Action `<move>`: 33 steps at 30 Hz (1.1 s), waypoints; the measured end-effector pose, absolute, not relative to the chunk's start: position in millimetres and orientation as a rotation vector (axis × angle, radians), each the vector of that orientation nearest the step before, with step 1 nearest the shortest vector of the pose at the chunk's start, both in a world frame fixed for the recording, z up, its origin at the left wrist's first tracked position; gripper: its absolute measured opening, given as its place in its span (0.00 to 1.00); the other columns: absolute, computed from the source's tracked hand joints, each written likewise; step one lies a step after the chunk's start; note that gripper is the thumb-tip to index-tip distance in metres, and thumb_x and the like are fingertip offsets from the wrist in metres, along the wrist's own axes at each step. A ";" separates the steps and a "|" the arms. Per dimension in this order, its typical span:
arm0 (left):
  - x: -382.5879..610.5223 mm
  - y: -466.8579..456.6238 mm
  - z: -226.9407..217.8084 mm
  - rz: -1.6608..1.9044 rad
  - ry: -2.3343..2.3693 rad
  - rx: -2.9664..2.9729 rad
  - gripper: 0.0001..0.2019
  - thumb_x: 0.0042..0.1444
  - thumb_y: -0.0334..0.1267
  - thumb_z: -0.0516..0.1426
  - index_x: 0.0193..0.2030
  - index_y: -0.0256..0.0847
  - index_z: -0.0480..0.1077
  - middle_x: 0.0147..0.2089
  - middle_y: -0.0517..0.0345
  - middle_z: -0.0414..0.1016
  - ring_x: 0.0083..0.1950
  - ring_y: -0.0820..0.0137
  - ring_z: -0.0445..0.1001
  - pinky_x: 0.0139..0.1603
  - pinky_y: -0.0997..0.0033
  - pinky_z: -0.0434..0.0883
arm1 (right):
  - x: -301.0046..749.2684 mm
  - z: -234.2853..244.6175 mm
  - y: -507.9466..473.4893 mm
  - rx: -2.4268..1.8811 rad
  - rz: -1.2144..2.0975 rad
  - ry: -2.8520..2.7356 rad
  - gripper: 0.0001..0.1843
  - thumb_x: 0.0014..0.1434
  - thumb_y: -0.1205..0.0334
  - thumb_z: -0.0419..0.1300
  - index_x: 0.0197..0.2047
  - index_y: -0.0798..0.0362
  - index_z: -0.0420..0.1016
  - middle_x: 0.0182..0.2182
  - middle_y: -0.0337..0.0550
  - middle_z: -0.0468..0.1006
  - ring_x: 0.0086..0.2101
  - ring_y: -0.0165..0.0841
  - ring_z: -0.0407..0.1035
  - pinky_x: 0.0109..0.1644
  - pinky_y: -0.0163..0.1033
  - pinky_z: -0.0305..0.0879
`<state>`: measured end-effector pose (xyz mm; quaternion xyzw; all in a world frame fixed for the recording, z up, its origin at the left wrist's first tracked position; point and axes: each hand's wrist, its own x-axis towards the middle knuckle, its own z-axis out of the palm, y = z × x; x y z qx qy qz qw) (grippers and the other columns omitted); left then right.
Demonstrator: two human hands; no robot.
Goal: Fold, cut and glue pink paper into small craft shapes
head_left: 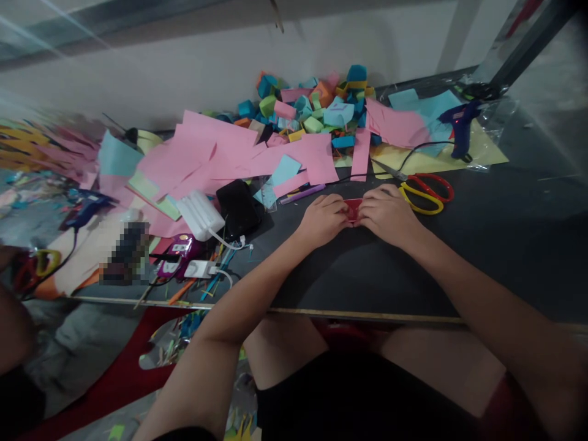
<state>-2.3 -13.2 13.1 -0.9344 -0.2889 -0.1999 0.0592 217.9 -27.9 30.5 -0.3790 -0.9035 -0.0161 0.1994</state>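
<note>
Nearest to you, your bare knees sit under the edge of the table [367,275], and both forearms reach forward over its dark top.

Your left hand [324,219] and right hand [388,214] meet at mid-table, knuckles up. The fingers of both are curled close together and pinched on a small red paper [353,208]. The red paper lies on the table between your hands. Only a sliver shows between them, so its shape is hidden.

As a judgement, you are partway through pressing a fold into it. What follows calls for even pressure from both sets of fingertips and for the piece to be held flat so the edges do not slip.

Just beyond your right hand lie scissors [425,191] with red and yellow handles, close but not touching. Beyond your left hand is a purple pen [302,194]. Further left sit a black pouch [239,209] and a white box [200,214] with a cable.

Behind these, pink sheets [206,153] spread in a loose overlapping layer. Against the far wall is a heap of coloured paper cubes [316,104]. At far right, a blue glue gun [462,122] stands on a yellow sheet [487,153], well apart from your hands.
</note>
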 end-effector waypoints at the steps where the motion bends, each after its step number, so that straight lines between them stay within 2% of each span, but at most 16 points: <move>1: -1.9 -13.1 13.8 -0.600 -0.878 -2.836 0.12 0.66 0.41 0.59 0.35 0.39 0.79 0.42 0.51 0.81 0.52 0.61 0.75 0.48 0.62 0.69 | 217.8 30.5 -27.2 -1.050 -0.032 -2.529 0.12 0.67 0.66 0.58 0.33 0.48 0.81 0.35 0.39 0.85 0.46 0.38 0.70 0.57 0.50 0.53; 6: -1.2 -13.4 17.1 -0.580 -0.875 -2.848 0.11 0.67 0.39 0.59 0.35 0.39 0.79 0.41 0.51 0.81 0.51 0.62 0.74 0.47 0.62 0.68 | 217.6 30.2 -25.2 -1.047 -0.072 -2.543 0.12 0.66 0.67 0.57 0.32 0.50 0.79 0.33 0.40 0.84 0.45 0.38 0.71 0.57 0.50 0.52; 13: -3.3 -11.8 13.5 -0.641 -0.840 -2.811 0.13 0.64 0.46 0.61 0.35 0.40 0.80 0.40 0.53 0.81 0.50 0.62 0.75 0.47 0.62 0.69 | 217.4 30.5 -26.6 -1.021 -0.141 -2.589 0.12 0.65 0.68 0.58 0.32 0.52 0.79 0.32 0.41 0.84 0.44 0.38 0.72 0.58 0.49 0.52; 23: 2.8 -16.7 15.2 -0.581 -0.873 -2.770 0.12 0.68 0.39 0.58 0.35 0.39 0.79 0.43 0.52 0.81 0.51 0.63 0.74 0.47 0.63 0.67 | 219.1 27.9 -26.6 -0.979 -0.183 -2.618 0.15 0.69 0.67 0.54 0.33 0.50 0.78 0.34 0.39 0.84 0.45 0.37 0.69 0.61 0.49 0.49; 33: 6.9 -19.0 19.1 -0.568 -0.812 -2.760 0.13 0.68 0.33 0.56 0.34 0.37 0.79 0.40 0.51 0.80 0.49 0.64 0.75 0.45 0.63 0.66 | 215.8 33.1 -31.1 -1.013 -0.174 -2.623 0.14 0.67 0.71 0.54 0.32 0.51 0.76 0.32 0.40 0.83 0.44 0.36 0.70 0.62 0.49 0.49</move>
